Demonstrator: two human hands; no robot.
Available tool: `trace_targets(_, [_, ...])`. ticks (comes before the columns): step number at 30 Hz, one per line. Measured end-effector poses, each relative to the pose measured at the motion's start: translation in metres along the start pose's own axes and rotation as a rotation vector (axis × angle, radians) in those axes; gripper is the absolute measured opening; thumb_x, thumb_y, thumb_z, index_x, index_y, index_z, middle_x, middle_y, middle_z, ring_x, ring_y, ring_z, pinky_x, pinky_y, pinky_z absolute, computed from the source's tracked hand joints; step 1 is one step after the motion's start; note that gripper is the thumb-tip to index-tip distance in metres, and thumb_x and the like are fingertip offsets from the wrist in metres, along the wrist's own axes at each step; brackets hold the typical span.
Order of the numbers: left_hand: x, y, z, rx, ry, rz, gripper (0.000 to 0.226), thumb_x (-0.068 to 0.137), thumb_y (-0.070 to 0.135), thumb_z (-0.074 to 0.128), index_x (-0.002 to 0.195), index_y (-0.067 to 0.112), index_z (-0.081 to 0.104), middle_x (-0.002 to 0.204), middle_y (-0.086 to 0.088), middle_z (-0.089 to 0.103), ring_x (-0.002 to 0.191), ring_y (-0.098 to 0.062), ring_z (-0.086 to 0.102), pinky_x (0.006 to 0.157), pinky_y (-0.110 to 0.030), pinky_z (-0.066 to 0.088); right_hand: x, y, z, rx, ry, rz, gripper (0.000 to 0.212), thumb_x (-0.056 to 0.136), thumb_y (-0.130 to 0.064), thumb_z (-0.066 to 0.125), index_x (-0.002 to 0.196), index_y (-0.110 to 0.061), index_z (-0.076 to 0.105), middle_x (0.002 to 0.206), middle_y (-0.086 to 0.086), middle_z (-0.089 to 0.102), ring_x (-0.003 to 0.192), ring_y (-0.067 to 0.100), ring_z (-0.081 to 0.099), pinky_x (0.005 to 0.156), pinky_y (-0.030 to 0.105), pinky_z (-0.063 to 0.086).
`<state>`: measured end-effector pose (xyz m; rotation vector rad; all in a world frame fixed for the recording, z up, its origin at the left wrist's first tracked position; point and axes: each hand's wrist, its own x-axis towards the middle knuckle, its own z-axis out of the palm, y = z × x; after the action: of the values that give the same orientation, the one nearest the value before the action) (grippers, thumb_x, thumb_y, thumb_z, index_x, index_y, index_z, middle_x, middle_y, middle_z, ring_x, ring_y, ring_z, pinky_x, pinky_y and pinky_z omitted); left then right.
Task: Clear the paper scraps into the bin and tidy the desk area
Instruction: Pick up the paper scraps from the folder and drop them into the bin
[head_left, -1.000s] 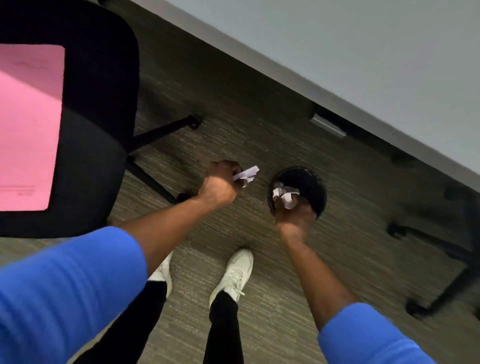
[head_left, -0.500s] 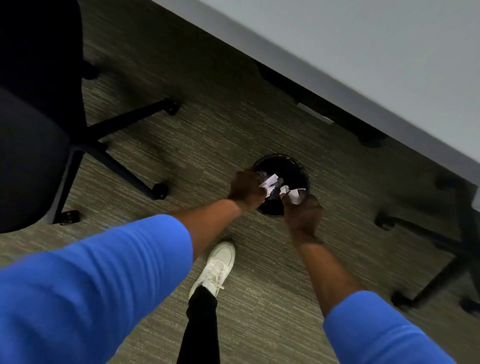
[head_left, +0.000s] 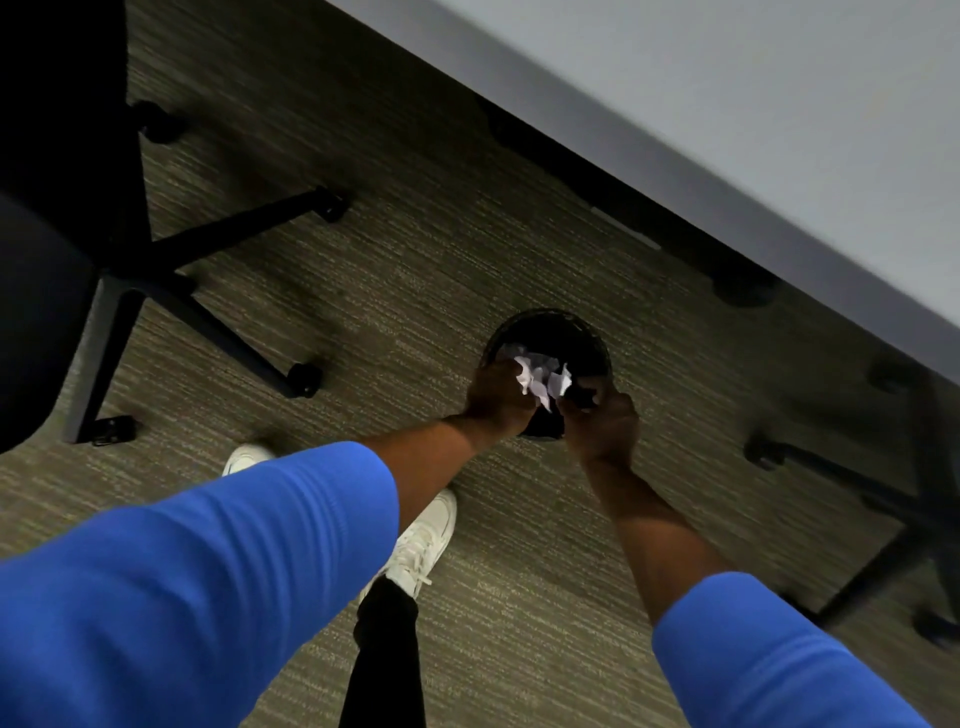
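Observation:
A small round black bin (head_left: 582, 328) stands on the carpet below the desk edge. Both my hands hang over its near rim. My left hand (head_left: 498, 397) grips crumpled white paper scraps (head_left: 540, 376) that stick out over the bin's mouth. My right hand (head_left: 605, 423) is curled close against the scraps from the right; its fingers touch the paper, but how much it holds is hidden. The inside of the bin is dark behind the paper.
A grey desk (head_left: 727, 104) runs diagonally across the top right. A black office chair (head_left: 57, 249) with wheeled legs stands at the left, and another chair base (head_left: 883, 499) at the right. My white shoes (head_left: 421, 540) rest on the striped carpet.
My left hand has come right from beside the bin to over its mouth with its scraps. Both hands now meet above the bin. The view has shifted, and the pink sheet is out of sight.

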<state>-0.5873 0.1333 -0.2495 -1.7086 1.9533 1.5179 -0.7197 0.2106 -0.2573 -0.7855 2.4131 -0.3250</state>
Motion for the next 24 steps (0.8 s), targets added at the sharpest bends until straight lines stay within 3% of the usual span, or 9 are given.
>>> trace_targets(3, [-0.002, -0.005, -0.001, -0.111, -0.054, -0.026, 0.033, 0.093, 0.021, 0.071, 0.123, 0.007, 0.073, 0.124, -0.015, 0.076, 0.116, -0.032, 0.072, 0.104, -0.042, 0.057, -0.001, 0.000, 0.002, 0.013, -0.014, 0.016, 0.040, 0.086, -0.029, 0.081, 0.123, -0.018, 0.070, 0.119, 0.020, 0.071, 0.104, 0.039, 0.072, 0.082, 0.035, 0.053])
trace_targets(5, [-0.005, -0.008, -0.003, -0.137, -0.052, -0.027, 0.028, 0.093, 0.021, 0.071, 0.117, 0.007, 0.074, 0.119, -0.016, 0.077, 0.109, -0.032, 0.075, 0.098, -0.041, 0.060, -0.004, -0.002, 0.003, 0.035, 0.000, 0.018, 0.036, 0.087, -0.027, 0.079, 0.121, -0.019, 0.070, 0.118, 0.017, 0.073, 0.101, 0.037, 0.074, 0.080, 0.034, 0.054])
trace_targets(7, [-0.009, -0.010, -0.008, -0.107, -0.030, -0.014, 0.027, 0.094, 0.022, 0.072, 0.115, 0.006, 0.075, 0.120, -0.016, 0.077, 0.111, -0.030, 0.073, 0.098, -0.036, 0.058, -0.008, -0.006, 0.005, 0.051, 0.013, 0.007, 0.035, 0.087, -0.025, 0.080, 0.119, -0.017, 0.071, 0.117, 0.014, 0.074, 0.099, 0.034, 0.075, 0.079, 0.032, 0.053])
trace_targets(10, [-0.019, -0.015, -0.020, -0.041, -0.033, 0.031, 0.029, 0.095, 0.026, 0.073, 0.112, 0.003, 0.076, 0.120, -0.017, 0.077, 0.115, -0.032, 0.071, 0.099, -0.041, 0.058, -0.017, -0.016, 0.006, 0.087, 0.014, -0.013, 0.038, 0.085, -0.024, 0.082, 0.120, -0.018, 0.068, 0.119, 0.012, 0.072, 0.099, 0.032, 0.075, 0.082, 0.038, 0.059])
trace_targets(16, [-0.044, -0.029, -0.073, 0.057, -0.062, 0.043, 0.030, 0.089, 0.035, 0.071, 0.111, 0.016, 0.076, 0.119, -0.010, 0.078, 0.111, -0.032, 0.073, 0.097, -0.044, 0.060, -0.041, -0.048, 0.012, 0.141, 0.081, -0.127, 0.036, 0.084, -0.021, 0.078, 0.118, -0.013, 0.067, 0.115, 0.013, 0.074, 0.103, 0.034, 0.073, 0.089, 0.047, 0.061])
trace_targets(20, [-0.059, -0.050, -0.119, 0.103, 0.039, 0.061, 0.020, 0.095, 0.031, 0.068, 0.107, 0.018, 0.076, 0.114, -0.008, 0.078, 0.105, -0.029, 0.075, 0.093, -0.039, 0.061, -0.066, -0.094, 0.015, 0.169, 0.114, -0.212, 0.028, 0.087, -0.024, 0.074, 0.111, -0.008, 0.072, 0.112, 0.015, 0.076, 0.105, 0.036, 0.072, 0.091, 0.044, 0.057])
trace_targets(24, [-0.081, -0.073, -0.179, 0.133, 0.099, -0.003, 0.022, 0.094, 0.037, 0.065, 0.102, 0.019, 0.073, 0.102, -0.007, 0.078, 0.096, -0.028, 0.076, 0.083, -0.034, 0.064, -0.093, -0.150, 0.020, 0.248, 0.062, -0.232, 0.020, 0.087, -0.010, 0.074, 0.107, -0.013, 0.074, 0.092, -0.001, 0.074, 0.088, 0.018, 0.068, 0.086, 0.025, 0.046])
